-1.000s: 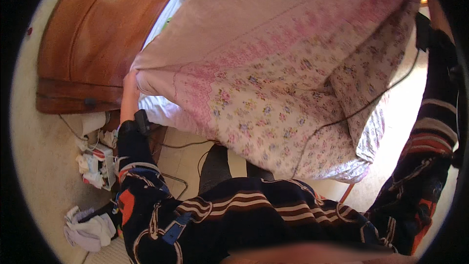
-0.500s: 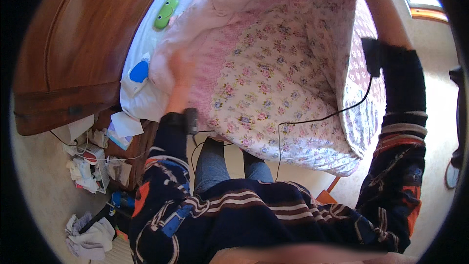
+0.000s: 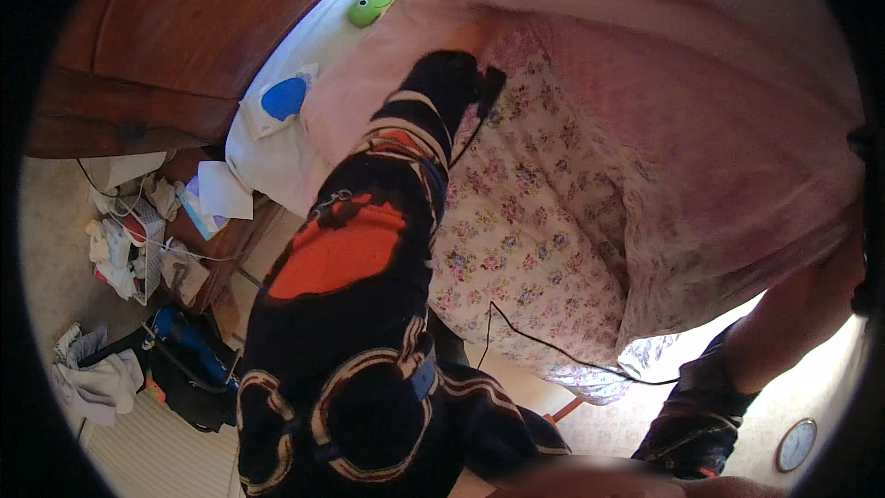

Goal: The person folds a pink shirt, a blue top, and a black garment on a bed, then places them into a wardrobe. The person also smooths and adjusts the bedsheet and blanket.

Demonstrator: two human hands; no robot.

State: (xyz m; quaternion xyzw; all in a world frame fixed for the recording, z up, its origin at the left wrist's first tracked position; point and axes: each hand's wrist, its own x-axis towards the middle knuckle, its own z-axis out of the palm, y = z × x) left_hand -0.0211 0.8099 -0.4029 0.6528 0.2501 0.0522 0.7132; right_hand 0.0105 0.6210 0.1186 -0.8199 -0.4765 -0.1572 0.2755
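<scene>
A quilt point(image 3: 516, 231) with small flowers on cream and a broad pink border covers the bed, its right part lifted and folded over. Across its middle stretches my left arm in a dark sleeve. My left hand point(image 3: 475, 34) lies against the pink border, blurred, with its fingers hidden. At the right rim of the view, my right hand point(image 3: 850, 244) is closed on the raised quilt edge; its fingertips are out of sight. A black cable runs from a dark band at each wrist.
Left of the quilt, a green frog-faced case point(image 3: 376, 0) and a blue oval thing point(image 3: 284, 99) rest on the white sheet by the wooden headboard point(image 3: 203, 37). Papers point(image 3: 226, 190), a white basket point(image 3: 147, 249) and clothes point(image 3: 101, 378) lie lower left. A round clock point(image 3: 796, 445) is lower right.
My left hand has moved away from me, up and right over the quilt. My right hand has come down and right, drawing the pink border over the flowered part. The view has turned.
</scene>
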